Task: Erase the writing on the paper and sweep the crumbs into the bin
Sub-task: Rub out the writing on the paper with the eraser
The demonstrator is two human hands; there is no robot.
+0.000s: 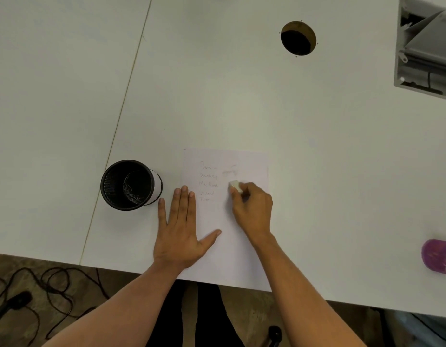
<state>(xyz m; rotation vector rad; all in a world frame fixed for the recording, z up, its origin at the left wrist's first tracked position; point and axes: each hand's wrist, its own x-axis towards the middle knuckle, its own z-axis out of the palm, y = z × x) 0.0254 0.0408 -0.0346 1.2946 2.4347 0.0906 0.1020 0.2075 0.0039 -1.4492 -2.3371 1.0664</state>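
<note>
Pinched in the right hand (252, 209), the eraser (235, 186) was gripped at its rear, its free end pressed to the paper (227, 246) just right of the writing (208, 182). A grey smudge above it suggested one patch was already rubbed. The left hand (179, 231) lay flat, fingers spread and holding nothing, across the paper's left edge, pinning it to the table (242, 96). Done well, the step called for short strokes away from that pinning hand, so the sheet would not buckle. Five faint lines sat left of the eraser, between the two hands. The bin (130, 185) stood just beside the paper's left edge, near the left fingertips.
</note>
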